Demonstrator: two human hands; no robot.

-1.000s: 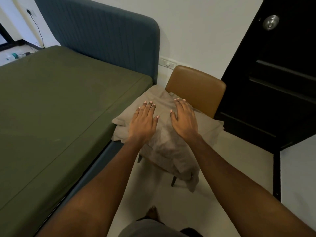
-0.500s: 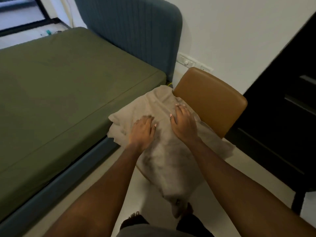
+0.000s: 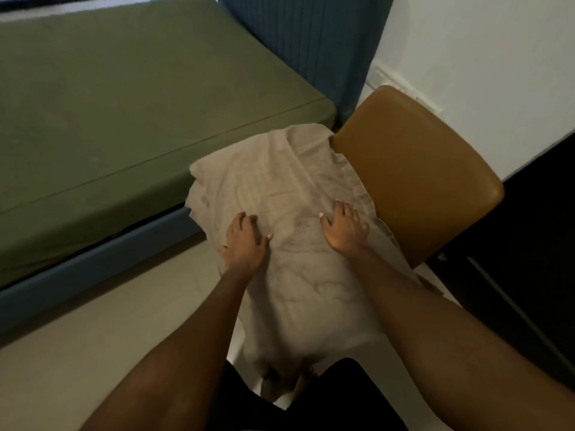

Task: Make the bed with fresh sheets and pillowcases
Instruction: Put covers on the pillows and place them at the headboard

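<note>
Head view. Folded beige sheet (image 3: 289,188) lies piled on the seat of a tan chair (image 3: 420,181), near frame centre. One loose end hangs off the seat's front edge toward 6 o'clock.

Left hand (image 3: 245,241): fingers curled, tips tucked into the cloth, gripping a bunch of it. Right hand (image 3: 343,231): fingers bent and slightly spread, tips dug into the top layer. Whether a fold is caught under them, cannot tell.

Handling (judgement): light, limp, creased woven cloth. No stiffness, not fragile, and low slip against skin. It will sag and unfold if lifted by one layer only, so gather the whole stack from both side edges, or scoop under it. The trailing end may drag on the floor (image 3: 93,321).

Surface and room:
- Olive mattress (image 3: 124,104) at 10 o'clock, bare of bedding, flat and firm-looking. Its corner is just beside the sheet pile.
- Blue bed frame (image 3: 93,262) runs below it at 9 o'clock.
- Ribbed blue headboard (image 3: 311,42) at 12 o'clock.
- White wall (image 3: 482,42) at 1 o'clock, with a socket plate (image 3: 404,85) behind the chair back.
- Dark door (image 3: 529,244) at 4 o'clock.
- Pale tiled floor at 8 o'clock.
</note>
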